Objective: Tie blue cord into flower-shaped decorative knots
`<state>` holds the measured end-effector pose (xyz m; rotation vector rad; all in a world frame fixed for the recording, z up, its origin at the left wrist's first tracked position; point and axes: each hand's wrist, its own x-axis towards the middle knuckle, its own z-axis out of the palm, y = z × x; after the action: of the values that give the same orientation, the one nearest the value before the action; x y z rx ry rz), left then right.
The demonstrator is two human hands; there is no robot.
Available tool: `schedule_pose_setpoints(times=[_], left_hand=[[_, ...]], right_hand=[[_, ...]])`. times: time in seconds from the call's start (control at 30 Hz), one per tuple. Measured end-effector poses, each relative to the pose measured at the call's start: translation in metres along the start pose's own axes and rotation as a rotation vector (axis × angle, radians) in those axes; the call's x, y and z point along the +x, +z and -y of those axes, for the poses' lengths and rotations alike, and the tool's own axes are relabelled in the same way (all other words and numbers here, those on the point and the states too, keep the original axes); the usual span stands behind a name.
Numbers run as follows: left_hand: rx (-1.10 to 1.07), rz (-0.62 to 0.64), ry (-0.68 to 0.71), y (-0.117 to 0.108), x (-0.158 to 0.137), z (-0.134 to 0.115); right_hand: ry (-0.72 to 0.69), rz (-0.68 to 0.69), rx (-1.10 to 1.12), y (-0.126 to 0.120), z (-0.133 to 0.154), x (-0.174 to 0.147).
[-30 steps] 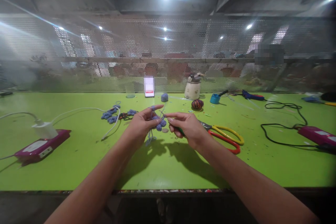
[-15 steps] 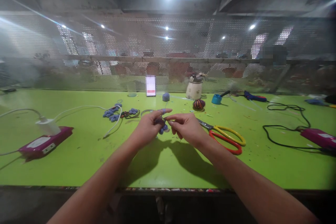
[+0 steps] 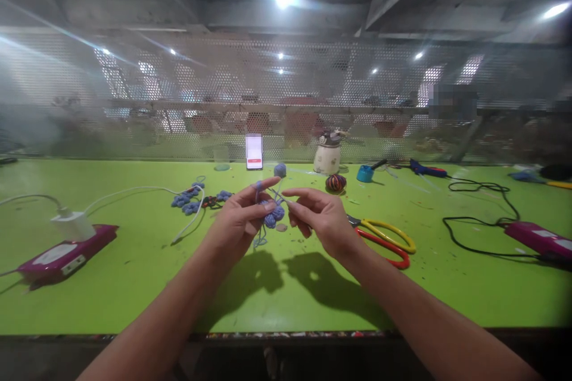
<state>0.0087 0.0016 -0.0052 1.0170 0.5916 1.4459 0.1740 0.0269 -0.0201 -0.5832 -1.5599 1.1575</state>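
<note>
My left hand pinches a small blue crocheted piece above the green table, with blue yarn looped over its raised forefinger. A loose yarn tail hangs below the piece. My right hand sits just right of the piece, fingers closed on a thin crochet hook whose tip reaches into the yarn. The hook's handle is mostly hidden in my palm.
Yellow-and-red scissors lie right of my hands. Finished blue crocheted pieces and a white cable lie to the left, beside a magenta power bank. A phone, yarn ball, white pot and mesh screen stand behind.
Both hands rose slightly and the crocheted piece turned into fuller view, its yarn tail hanging down again. My right hand drew back a little from the left.
</note>
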Motion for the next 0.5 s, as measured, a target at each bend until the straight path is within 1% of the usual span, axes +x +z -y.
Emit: schedule_pose_setpoints(times=[0.1,0.33,0.43,0.5], left_hand=[[0.006,0.014,0.021,-0.001,-0.001,-0.003],[0.013,0.057,0.039,-0.005,-0.002,-0.007],[0.021,0.082,0.029,-0.005,-0.004,-0.008],[0.029,0.085,0.035,-0.005,-0.005,-0.009]], right_hand=[[-0.109,0.025,-0.173,-0.008,0.006,0.001],[-0.365,0.073,-0.473,-0.023,0.009,0.004],[-0.445,0.114,-0.564,-0.028,0.015,0.006],[-0.475,0.141,-0.584,-0.030,0.020,0.007]])
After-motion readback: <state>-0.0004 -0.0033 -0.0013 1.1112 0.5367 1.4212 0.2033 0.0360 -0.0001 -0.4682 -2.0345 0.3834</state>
